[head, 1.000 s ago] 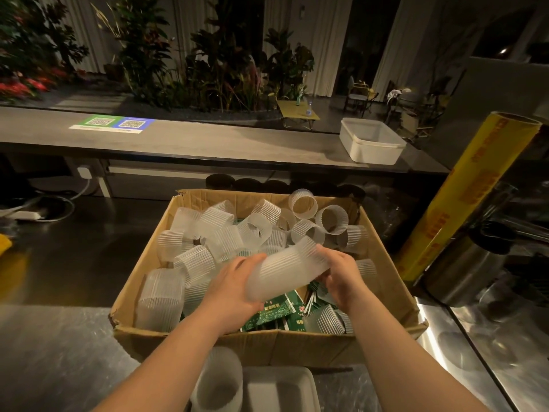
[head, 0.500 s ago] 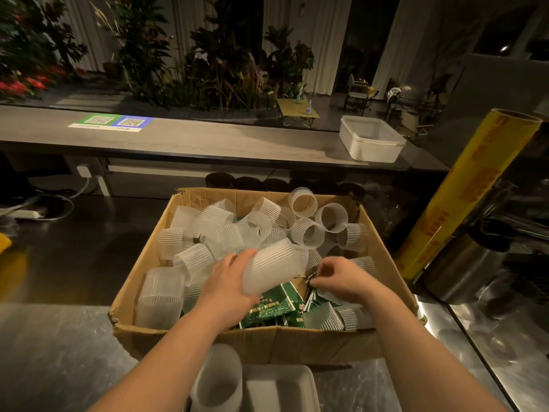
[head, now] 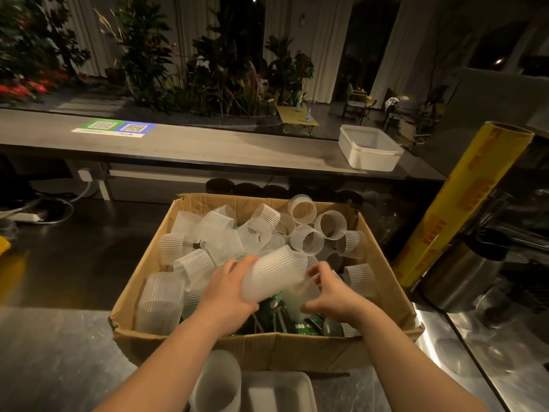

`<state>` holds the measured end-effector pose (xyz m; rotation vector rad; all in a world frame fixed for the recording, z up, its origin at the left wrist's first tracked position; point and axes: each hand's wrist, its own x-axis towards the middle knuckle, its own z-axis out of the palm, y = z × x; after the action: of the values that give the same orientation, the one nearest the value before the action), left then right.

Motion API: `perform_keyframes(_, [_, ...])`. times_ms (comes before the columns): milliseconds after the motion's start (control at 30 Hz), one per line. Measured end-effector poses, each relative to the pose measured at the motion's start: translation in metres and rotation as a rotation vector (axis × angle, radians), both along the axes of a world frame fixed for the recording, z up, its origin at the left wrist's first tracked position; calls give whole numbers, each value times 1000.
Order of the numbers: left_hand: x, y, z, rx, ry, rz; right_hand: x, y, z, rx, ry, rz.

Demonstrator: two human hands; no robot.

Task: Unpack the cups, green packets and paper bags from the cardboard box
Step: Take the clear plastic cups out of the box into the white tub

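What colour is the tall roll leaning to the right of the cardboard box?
The roll is yellow with orange-red lettering, shown in the head view, the only one.

— What's sitting on the steel counter (head: 53, 361)?
— I see the cardboard box (head: 267, 349) mid-frame. At the bottom edge, a stack of cups (head: 217, 382) stands just beside a white tray (head: 279, 394).

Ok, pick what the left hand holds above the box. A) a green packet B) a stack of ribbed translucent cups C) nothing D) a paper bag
B: the left hand grips a sideways stack of ribbed cups above the cardboard box, with green packets lying beneath.
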<state>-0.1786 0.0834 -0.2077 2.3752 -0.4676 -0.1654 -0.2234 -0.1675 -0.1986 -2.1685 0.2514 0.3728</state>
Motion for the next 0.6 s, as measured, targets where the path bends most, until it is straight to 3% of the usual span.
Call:
perform_keyframes(300, [1, -2, 0, 21, -9, -15, -7, -20, 6, 604, -372, -531])
perform_keyframes(600, [2, -1, 1, 16, 14, -36, 7, 4, 14, 557, -242, -196])
